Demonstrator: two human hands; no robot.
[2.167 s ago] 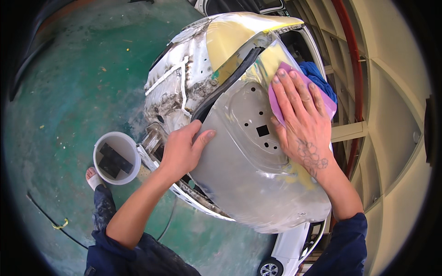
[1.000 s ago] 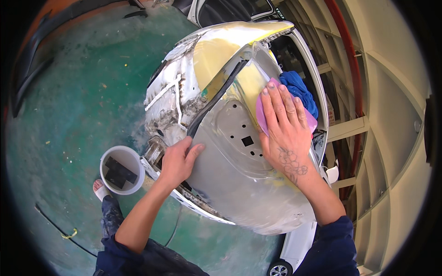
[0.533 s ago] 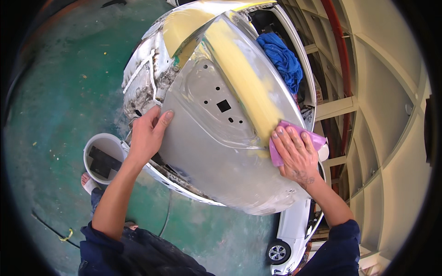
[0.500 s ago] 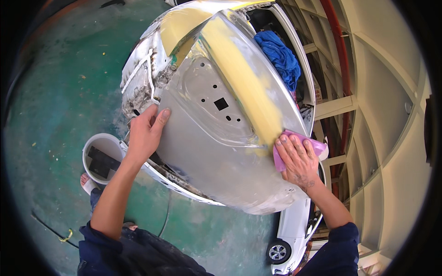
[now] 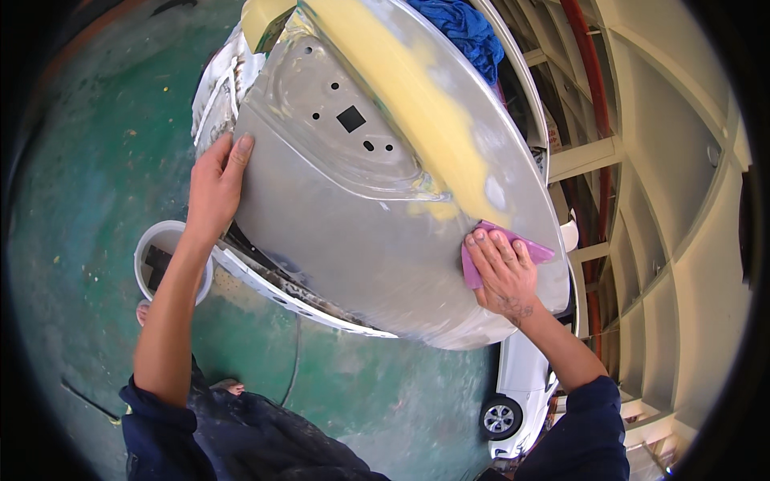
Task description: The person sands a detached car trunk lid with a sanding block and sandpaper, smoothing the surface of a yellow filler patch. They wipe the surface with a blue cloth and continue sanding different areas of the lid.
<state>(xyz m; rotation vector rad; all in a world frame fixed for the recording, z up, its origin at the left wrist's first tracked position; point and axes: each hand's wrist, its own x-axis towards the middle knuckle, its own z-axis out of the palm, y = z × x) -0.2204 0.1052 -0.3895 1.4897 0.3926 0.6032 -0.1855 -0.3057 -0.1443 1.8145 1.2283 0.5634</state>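
Observation:
A grey car trunk lid [image 5: 321,232], sanded dull and streaked with yellow filler [image 5: 401,88], lies before me. It has a recessed area with a square hole and several round ones. At its left edge my left hand [image 5: 216,180] is closed, thumb on top and fingers curled around the rim, partly hidden. On the right side, my right hand [image 5: 504,268] presses a purple sanding sheet [image 5: 533,250] against the surface, just below the end of the filler. Its fingers lie over the sheet, whose corners stick out on both sides.
A white bucket [image 5: 164,232] with dark pieces in it stands on the green floor [image 5: 88,160] at left. A blue cloth [image 5: 465,36] lies beyond the lid. A white car [image 5: 521,377] is parked at lower right, and a hose [image 5: 295,361] runs across the floor.
The view has shifted, so the trunk lid sits higher in the picture. My right hand has slid a little left over the lid with the sanding sheet. My left hand keeps its hold.

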